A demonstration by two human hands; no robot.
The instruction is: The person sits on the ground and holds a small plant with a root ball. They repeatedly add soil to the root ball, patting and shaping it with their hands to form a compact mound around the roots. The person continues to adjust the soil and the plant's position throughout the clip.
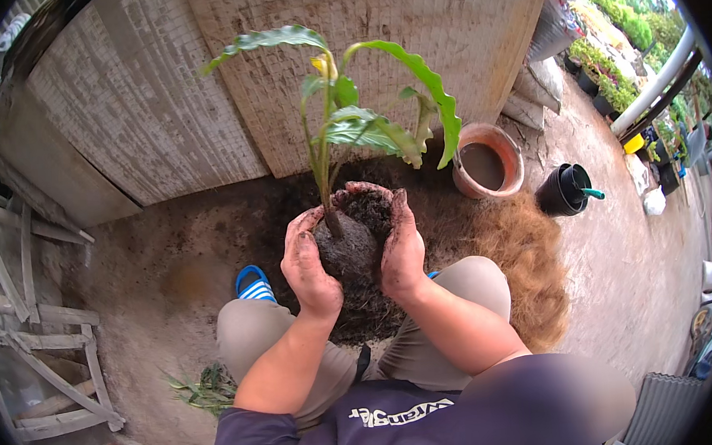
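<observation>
A leafy green plant (325, 143) with long wavy leaves and one yellow part rises from a rounded, dark root ball (345, 248). My left hand (310, 257) cups the ball's left side, its fingers curled over the top. At the right, my right hand (400, 244) is curved round dark loose soil against the ball, with soil on its fingers. Whether its palm touches the ball is hard to tell. Beneath both hands, between my knees, lies a heap of dark soil (367, 322). The underside of the root ball blends into this soil.
Brown fibre (532, 271) lies beside my right knee. Beyond it stand a clay pot (515, 178) with dark contents and stacked black plastic pots (558, 197) holding a green-handled tool. A panel (345, 10) leans ahead. Wooden frames (58, 340) stand left, near cut leaves (209, 388).
</observation>
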